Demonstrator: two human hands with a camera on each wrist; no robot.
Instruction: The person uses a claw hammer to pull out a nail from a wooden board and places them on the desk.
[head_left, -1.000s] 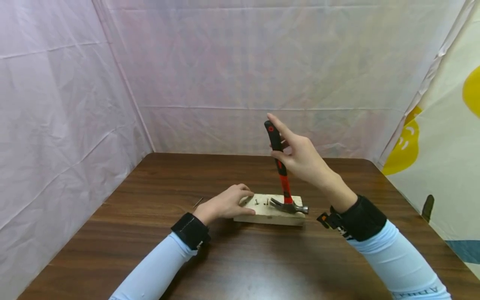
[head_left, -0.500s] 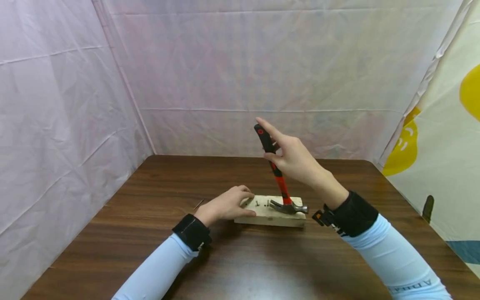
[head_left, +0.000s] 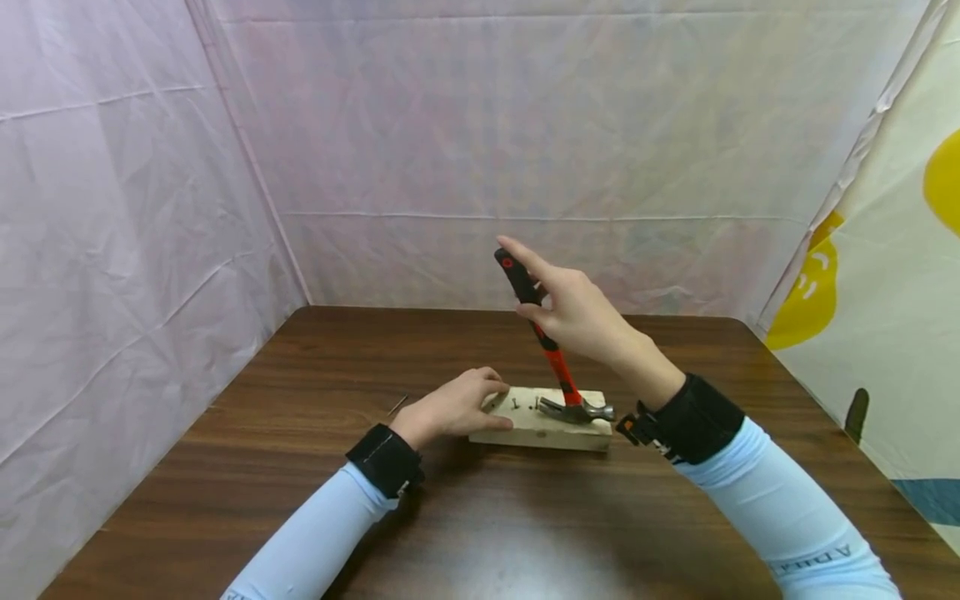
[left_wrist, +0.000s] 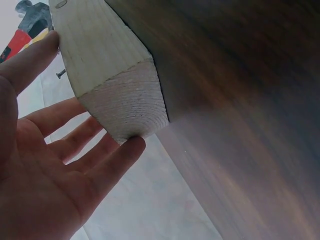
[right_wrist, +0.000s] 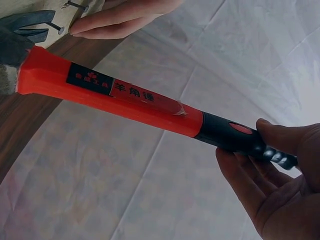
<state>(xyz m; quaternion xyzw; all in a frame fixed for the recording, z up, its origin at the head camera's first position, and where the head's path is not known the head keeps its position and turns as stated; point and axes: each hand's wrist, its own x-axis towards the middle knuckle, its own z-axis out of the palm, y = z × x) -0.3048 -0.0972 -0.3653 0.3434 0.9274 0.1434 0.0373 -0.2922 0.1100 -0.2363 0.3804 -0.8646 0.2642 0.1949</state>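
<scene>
A pale wooden block lies on the brown table, with its left end held by my left hand. In the left wrist view the thumb and fingers spread around that end. My right hand holds a red and black claw hammer by its black grip, thumb opposite the fingers, index finger extended along the handle end. The hammer's head rests on the block's right part, handle leaning left. Two nails stand up from the block; the claw is close around one nail, the other nail stands beside it.
A loose nail lies on the table left of my left hand. White cloth sheets hang behind and to the left; a sheet with yellow shapes hangs at the right.
My right hand has swung the hammer's handle to the left, while the head stays on the block. My left hand and the block have hardly moved.
</scene>
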